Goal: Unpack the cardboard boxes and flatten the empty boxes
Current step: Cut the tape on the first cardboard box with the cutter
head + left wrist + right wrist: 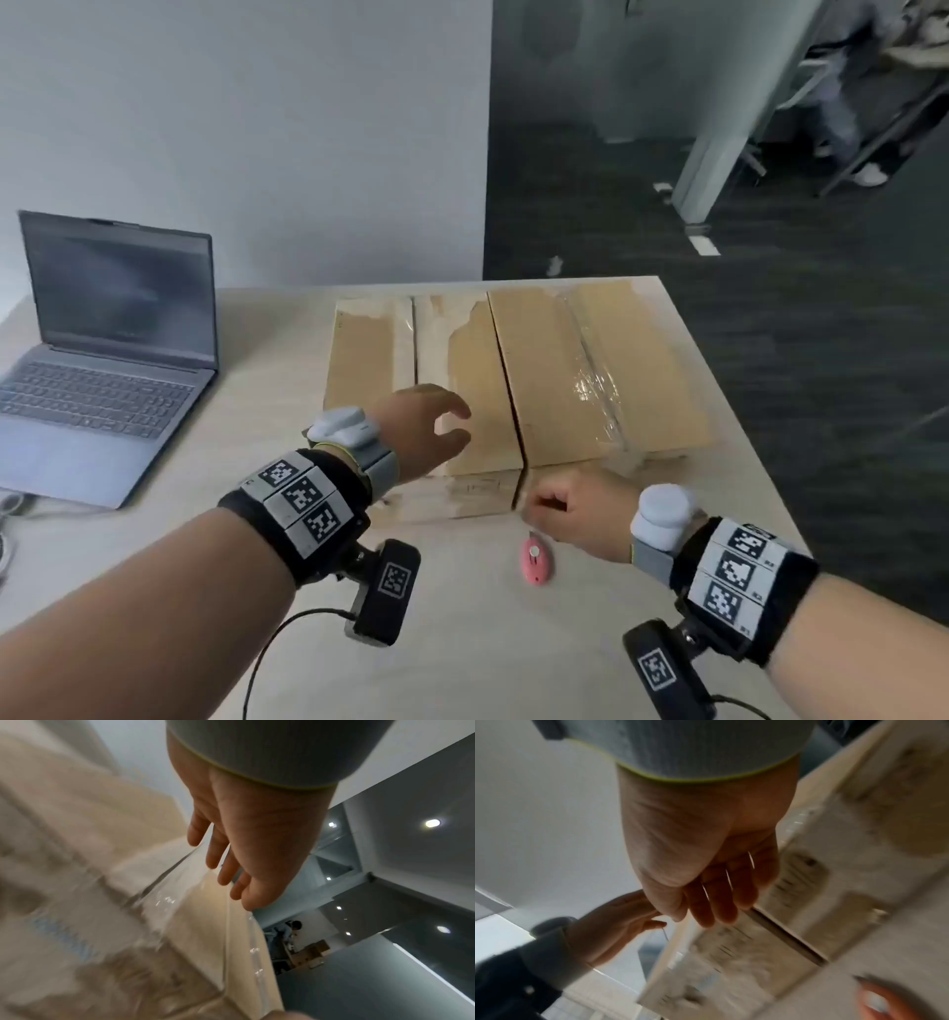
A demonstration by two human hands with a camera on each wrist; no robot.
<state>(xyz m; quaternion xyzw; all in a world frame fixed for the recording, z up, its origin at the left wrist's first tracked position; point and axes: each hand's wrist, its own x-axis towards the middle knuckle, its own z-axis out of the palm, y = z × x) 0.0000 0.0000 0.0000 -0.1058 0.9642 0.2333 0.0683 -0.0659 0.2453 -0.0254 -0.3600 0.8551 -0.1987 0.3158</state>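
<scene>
Laptop (110, 354) shows only from the head.

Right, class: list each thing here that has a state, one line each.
Brown cardboard box: flaps shut, centre seam slit.
Small pink box cutter: lying loose on the table.
Grey laptop: lid open, screen dark.
Left hand: open over the box.
Right hand: fingers loosely curled, holding nothing.

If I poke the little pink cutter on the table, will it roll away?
Probably not. The pink cutter looks flattish and lies on its side on the table, so it would likely slide, not roll. It looks small, so probably light. Its blade isn't visible; still, handle it carefully.
</scene>
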